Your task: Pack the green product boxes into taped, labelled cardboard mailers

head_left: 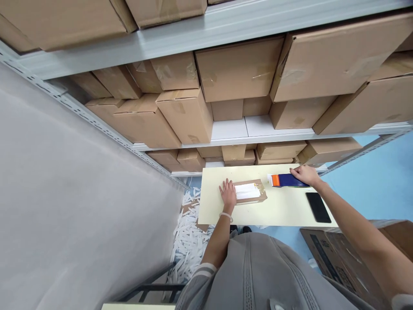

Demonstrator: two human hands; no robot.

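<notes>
The small box (pixel 248 200) is laid flat on the pale table (pixel 214 177), right beside the left hand (pixel 228 193), perhaps so that it can be stopped from sliding. White paper (pixel 247 190) is set on its top, maybe so that it can be seen with ease. The blue and orange thing (pixel 288 180) is held well apart from the left hand, with its orange end turned toward the box; it may be gripped by the other end so that the orange end is left free. The phone (pixel 318 207) is placed nearer the body than the right hand (pixel 305 174), likely out of the way.

The left hand is spread, palm down, with the fingers apart. The end of the box seems to be touched by its thumb side; whether the palm is pressed on box or table cannot be told. The blue part is gripped by the right hand, with the fingers curled over it; how hard it is squeezed cannot be seen. Past both hands, brown boxes (pixel 237 71) are stacked on shelves (pixel 226 19).
</notes>
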